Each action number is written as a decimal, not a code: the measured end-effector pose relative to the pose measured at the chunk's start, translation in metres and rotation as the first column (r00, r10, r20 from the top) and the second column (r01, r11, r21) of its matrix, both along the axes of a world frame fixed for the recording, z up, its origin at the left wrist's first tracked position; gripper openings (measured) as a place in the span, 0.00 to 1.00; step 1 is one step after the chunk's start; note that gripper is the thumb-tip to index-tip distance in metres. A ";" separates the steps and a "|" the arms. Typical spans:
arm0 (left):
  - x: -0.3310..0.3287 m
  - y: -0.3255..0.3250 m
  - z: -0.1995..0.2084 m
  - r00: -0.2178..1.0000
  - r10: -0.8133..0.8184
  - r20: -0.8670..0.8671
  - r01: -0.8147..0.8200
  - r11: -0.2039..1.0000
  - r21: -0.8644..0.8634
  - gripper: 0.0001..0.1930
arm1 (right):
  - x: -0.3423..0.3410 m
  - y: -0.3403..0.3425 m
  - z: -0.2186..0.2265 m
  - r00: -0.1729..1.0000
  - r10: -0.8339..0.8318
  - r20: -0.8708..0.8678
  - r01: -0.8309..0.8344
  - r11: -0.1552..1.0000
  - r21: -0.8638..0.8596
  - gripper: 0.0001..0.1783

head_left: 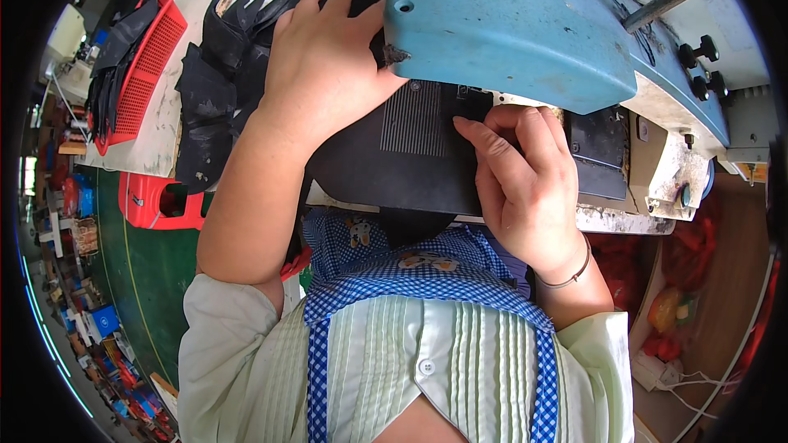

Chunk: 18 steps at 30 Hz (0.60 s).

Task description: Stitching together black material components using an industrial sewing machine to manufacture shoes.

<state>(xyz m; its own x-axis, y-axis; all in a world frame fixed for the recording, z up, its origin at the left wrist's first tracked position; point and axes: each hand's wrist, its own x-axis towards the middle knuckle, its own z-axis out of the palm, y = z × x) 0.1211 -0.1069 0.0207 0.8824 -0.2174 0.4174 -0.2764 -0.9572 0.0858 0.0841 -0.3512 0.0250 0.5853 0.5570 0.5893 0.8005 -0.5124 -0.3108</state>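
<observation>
Pale shirt [484, 369] runs off-frame; blue machine [501, 37] partly hides left fingers [338, 2].

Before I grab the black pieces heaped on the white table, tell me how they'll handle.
The black pieces are probably light, since they look thin. They seem somewhat floppy, as several look bent. Because they overlap, lifting one may drag its neighbours.

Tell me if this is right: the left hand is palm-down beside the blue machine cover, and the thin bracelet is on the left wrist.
Wrong side: the head view shows the thin bracelet on the right wrist. The left hand is indeed palm-down beside the blue machine cover.
</observation>
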 end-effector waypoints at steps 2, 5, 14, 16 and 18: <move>-0.001 0.003 -0.001 0.993 0.096 0.069 -0.098 0.995 0.026 0.33 | 0.001 0.000 0.002 1.000 0.011 0.003 -0.012 1.000 0.024 0.20; -0.032 -0.005 0.005 0.998 0.031 0.056 -0.034 0.999 0.037 0.33 | 0.000 -0.006 -0.002 1.000 0.009 -0.015 -0.008 0.994 0.111 0.16; -0.125 -0.014 0.028 0.958 -0.281 -0.058 0.252 0.920 -0.300 0.20 | -0.021 0.010 0.010 0.892 0.431 -0.134 -0.408 0.898 0.166 0.16; -0.107 0.008 0.016 0.981 -0.139 0.133 0.186 0.864 -0.468 0.15 | -0.027 0.020 0.008 0.910 0.410 -0.064 -0.409 0.912 0.021 0.16; -0.084 0.031 0.007 0.975 0.073 0.208 0.028 0.895 -0.446 0.16 | -0.027 0.021 0.004 0.914 0.398 -0.077 -0.395 0.917 0.044 0.16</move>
